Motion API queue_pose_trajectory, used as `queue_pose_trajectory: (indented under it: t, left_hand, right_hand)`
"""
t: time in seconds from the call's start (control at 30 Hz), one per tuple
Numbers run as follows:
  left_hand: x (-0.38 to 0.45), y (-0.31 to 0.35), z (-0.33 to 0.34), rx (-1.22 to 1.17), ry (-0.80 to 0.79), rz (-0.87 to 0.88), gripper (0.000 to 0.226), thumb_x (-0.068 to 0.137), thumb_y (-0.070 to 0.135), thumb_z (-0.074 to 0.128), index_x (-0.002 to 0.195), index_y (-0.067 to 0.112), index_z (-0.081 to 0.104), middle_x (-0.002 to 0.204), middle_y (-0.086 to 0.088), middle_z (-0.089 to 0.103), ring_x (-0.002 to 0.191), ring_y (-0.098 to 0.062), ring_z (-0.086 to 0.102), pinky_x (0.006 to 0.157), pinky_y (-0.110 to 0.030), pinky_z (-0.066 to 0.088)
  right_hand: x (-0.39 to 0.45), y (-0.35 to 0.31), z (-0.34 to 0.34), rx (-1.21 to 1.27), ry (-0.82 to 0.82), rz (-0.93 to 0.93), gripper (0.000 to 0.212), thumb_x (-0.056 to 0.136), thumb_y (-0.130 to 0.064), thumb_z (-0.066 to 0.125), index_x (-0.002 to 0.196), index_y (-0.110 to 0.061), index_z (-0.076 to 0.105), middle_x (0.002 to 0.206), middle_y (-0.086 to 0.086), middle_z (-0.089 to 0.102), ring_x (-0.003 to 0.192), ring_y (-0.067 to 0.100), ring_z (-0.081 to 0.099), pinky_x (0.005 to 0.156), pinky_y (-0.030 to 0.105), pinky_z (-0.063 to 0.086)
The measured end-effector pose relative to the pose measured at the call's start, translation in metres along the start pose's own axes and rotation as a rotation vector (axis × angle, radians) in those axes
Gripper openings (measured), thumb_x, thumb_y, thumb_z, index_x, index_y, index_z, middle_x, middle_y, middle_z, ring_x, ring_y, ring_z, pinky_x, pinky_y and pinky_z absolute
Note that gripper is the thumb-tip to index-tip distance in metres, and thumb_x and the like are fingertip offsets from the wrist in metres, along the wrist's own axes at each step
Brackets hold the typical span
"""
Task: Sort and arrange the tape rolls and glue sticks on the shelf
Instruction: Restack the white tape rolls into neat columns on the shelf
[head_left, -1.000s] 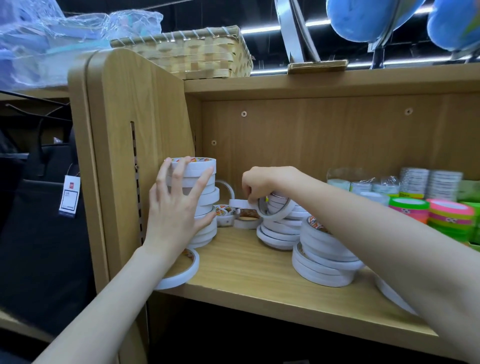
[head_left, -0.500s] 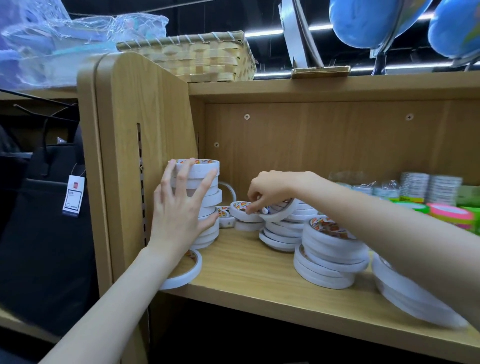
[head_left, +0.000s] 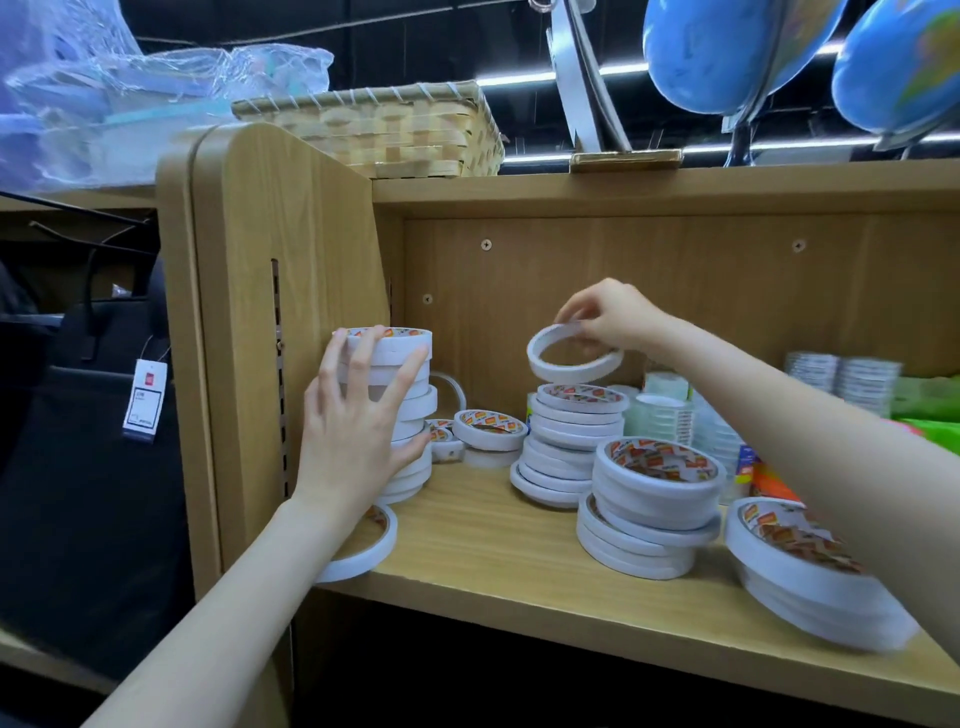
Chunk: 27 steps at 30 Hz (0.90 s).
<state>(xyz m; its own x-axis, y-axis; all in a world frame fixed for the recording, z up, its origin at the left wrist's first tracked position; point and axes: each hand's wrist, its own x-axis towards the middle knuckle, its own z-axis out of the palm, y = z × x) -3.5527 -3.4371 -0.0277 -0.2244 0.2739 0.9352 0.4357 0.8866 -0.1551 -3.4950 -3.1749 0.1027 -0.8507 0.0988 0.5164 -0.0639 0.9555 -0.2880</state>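
Head view. Light wooden shelf board (head_left: 519, 551) inside a wood-veneer unit; woven straw basket (head_left: 384, 130) and two blue globes (head_left: 727, 52) on top of the unit; black bag with a white hang tag (head_left: 145, 400) hangs at far left. Left hand (head_left: 358, 421), fingers spread and straight, presses against the tall stack of white tape rolls (head_left: 410, 410) at the shelf's left end. Right hand (head_left: 608, 317) pinches one thin white tape roll (head_left: 574, 353) by its upper rim, held in the air, tilted, directly above the leaning middle stack of white tape rolls (head_left: 571, 441), not touching it. Near-right of that, a wider stack of broad white tape rolls (head_left: 654, 509). Right edge: colourful items, blurred.
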Motion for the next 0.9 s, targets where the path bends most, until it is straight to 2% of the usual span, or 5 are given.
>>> queue_pose_trajectory:
  t: [0.13,0.27,0.5,0.67,0.9]
  left_hand:
    - [0.000,-0.002,0.001,-0.010,0.011,0.008,0.084,0.065,0.046,0.076,0.138,0.026,0.040,0.142,-0.017,0.033,0.130,-0.042,0.028,0.083,-0.052,0.047]
    - [0.000,-0.002,0.002,-0.008,0.015,0.011,0.084,0.065,0.046,0.076,0.138,0.026,0.039,0.141,-0.017,0.030,0.130,-0.042,0.027,0.083,-0.052,0.046]
    - [-0.001,-0.003,0.000,-0.019,0.011,0.021,0.085,0.066,0.048,0.075,0.139,0.027,0.037,0.142,-0.015,0.027,0.131,-0.042,0.027,0.083,-0.053,0.046]
    - [0.000,-0.006,0.001,-0.023,0.013,0.034,0.083,0.066,0.048,0.075,0.138,0.025,0.041,0.142,-0.015,0.026,0.131,-0.043,0.028,0.084,-0.054,0.046]
    - [-0.001,-0.004,0.000,-0.025,0.000,0.031,0.084,0.065,0.046,0.077,0.138,0.024,0.042,0.142,-0.015,0.027,0.131,-0.044,0.028,0.084,-0.055,0.046]
  right_hand:
    - [-0.007,0.012,0.005,-0.293,-0.319,0.091,0.024,0.090,-0.010,0.055,0.111,-0.013,0.066,0.101,0.002,0.063,0.089,0.016,0.057,0.071,0.020,0.045]
    - [-0.006,-0.027,0.013,-0.257,-0.060,-0.148,0.025,0.089,-0.009,0.052,0.109,-0.009,0.067,0.111,0.008,0.066,0.105,0.023,0.059,0.087,0.027,0.043]
    - [0.014,-0.077,0.097,-0.444,-0.628,-0.217,0.046,0.081,-0.028,0.069,0.125,-0.025,0.057,0.127,0.000,0.053,0.114,0.022,0.051,0.092,0.034,0.046]
    - [0.015,-0.063,0.127,-0.345,-0.494,-0.204,0.029,0.081,-0.021,0.070,0.109,-0.017,0.068,0.105,0.004,0.052,0.100,0.022,0.053,0.074,0.027,0.043]
    - [0.010,-0.061,0.130,-0.220,-0.418,-0.116,0.032,0.081,-0.023,0.071,0.109,-0.008,0.066,0.105,0.008,0.043,0.091,0.021,0.049,0.078,0.030,0.048]
